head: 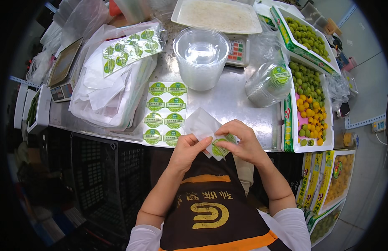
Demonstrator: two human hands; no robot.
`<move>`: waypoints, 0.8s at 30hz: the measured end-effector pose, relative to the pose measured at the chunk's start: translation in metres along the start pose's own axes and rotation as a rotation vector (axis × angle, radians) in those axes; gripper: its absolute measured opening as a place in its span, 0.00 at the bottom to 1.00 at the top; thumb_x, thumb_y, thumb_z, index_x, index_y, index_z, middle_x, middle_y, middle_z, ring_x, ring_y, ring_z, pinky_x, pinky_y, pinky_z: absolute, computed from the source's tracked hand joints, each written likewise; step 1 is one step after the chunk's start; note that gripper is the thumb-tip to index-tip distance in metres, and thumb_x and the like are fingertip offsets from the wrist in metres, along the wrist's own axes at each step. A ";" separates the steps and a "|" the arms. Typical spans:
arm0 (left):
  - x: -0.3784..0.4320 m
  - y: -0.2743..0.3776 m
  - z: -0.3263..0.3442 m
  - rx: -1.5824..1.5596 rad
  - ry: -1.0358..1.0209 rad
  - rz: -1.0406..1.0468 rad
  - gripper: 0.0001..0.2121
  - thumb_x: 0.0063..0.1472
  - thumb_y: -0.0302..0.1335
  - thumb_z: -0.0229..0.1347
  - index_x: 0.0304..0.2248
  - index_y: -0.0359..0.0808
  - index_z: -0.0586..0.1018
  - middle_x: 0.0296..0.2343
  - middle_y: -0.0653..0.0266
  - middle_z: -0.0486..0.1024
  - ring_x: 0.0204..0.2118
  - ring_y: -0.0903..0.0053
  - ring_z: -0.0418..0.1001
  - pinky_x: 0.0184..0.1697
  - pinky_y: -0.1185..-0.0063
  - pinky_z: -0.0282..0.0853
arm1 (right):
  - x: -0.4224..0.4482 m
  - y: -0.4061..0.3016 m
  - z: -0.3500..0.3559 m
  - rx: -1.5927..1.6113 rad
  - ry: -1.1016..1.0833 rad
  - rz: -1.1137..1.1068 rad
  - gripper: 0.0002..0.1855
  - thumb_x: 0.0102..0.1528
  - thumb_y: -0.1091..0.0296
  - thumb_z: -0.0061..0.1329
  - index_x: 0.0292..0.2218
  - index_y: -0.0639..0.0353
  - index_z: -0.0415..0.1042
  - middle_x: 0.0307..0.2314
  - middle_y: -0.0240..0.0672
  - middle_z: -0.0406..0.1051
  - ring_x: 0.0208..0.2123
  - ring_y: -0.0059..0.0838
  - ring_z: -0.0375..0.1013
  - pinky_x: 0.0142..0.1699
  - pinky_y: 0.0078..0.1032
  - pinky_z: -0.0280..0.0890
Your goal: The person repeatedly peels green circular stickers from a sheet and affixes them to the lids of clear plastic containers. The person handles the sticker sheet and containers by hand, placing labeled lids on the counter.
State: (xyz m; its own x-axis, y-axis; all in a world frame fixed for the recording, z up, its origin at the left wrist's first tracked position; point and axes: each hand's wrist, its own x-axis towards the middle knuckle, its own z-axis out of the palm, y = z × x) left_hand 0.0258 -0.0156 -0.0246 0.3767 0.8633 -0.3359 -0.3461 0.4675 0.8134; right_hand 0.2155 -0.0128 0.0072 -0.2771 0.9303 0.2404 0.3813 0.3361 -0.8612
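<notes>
In front of my apron, a white sheet with round green stickers (pixel 219 151) is bent over at the table's front edge. My left hand (pixel 188 150) pinches its left side between thumb and fingers. At its right side my right hand (pixel 244 141) grips it, thumb and index finger at a green sticker; the fingertips partly hide the sticker. Just left of my hands a flat sheet of green stickers (pixel 165 114) lies on the metal table (pixel 231 103). Beyond stands a stack of clear plastic tubs (pixel 200 67). A stack of clear plastic cups (pixel 266 88), one bearing a green sticker, lies at right.
White papers and more sticker sheets (pixel 131 48) top a bagged white container (pixel 103 103) at left. A weighing scale (pixel 239 51) stands behind the tubs. Boxes of green fruit (pixel 306 37) and yellow fruit (pixel 312 117) line the right side. A black crate (pixel 96 175) stands below, left.
</notes>
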 end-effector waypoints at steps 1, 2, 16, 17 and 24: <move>0.000 0.001 0.001 -0.001 0.002 -0.002 0.08 0.57 0.27 0.56 0.31 0.29 0.78 0.25 0.66 0.77 0.25 0.87 0.71 0.28 0.87 0.66 | 0.000 0.000 0.000 0.004 -0.004 -0.034 0.09 0.41 0.73 0.58 0.27 0.59 0.70 0.25 0.31 0.70 0.30 0.34 0.68 0.38 0.27 0.61; 0.000 0.000 0.000 0.002 0.003 -0.007 0.08 0.57 0.27 0.56 0.31 0.29 0.78 0.25 0.66 0.76 0.25 0.87 0.70 0.28 0.87 0.66 | 0.000 0.000 -0.001 -0.005 -0.025 -0.038 0.09 0.41 0.73 0.58 0.27 0.59 0.70 0.25 0.31 0.70 0.30 0.34 0.68 0.38 0.27 0.61; 0.005 0.002 -0.010 -0.070 -0.113 -0.204 0.11 0.60 0.30 0.53 0.35 0.29 0.77 0.29 0.66 0.76 0.29 0.86 0.72 0.33 0.86 0.68 | -0.003 -0.002 -0.004 0.007 -0.144 -0.261 0.07 0.43 0.78 0.54 0.26 0.61 0.69 0.25 0.34 0.68 0.29 0.37 0.67 0.34 0.28 0.62; 0.005 0.002 -0.009 -0.071 -0.114 -0.206 0.11 0.60 0.31 0.53 0.35 0.29 0.77 0.28 0.67 0.76 0.28 0.87 0.71 0.32 0.86 0.67 | -0.003 -0.002 -0.004 0.019 -0.149 -0.256 0.07 0.43 0.78 0.54 0.26 0.61 0.69 0.25 0.35 0.68 0.29 0.36 0.67 0.33 0.28 0.62; 0.015 -0.006 -0.016 -0.105 -0.202 -0.222 0.10 0.60 0.30 0.54 0.33 0.30 0.77 0.24 0.70 0.75 0.22 0.90 0.66 0.25 0.90 0.62 | -0.008 -0.005 -0.003 0.081 -0.111 -0.242 0.07 0.44 0.81 0.54 0.27 0.61 0.69 0.24 0.34 0.69 0.28 0.35 0.69 0.32 0.26 0.63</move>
State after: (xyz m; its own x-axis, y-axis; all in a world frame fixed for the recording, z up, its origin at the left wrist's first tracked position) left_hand 0.0196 -0.0021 -0.0426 0.6120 0.6879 -0.3902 -0.3196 0.6664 0.6736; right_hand 0.2187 -0.0217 0.0107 -0.4482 0.8012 0.3966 0.2222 0.5295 -0.8187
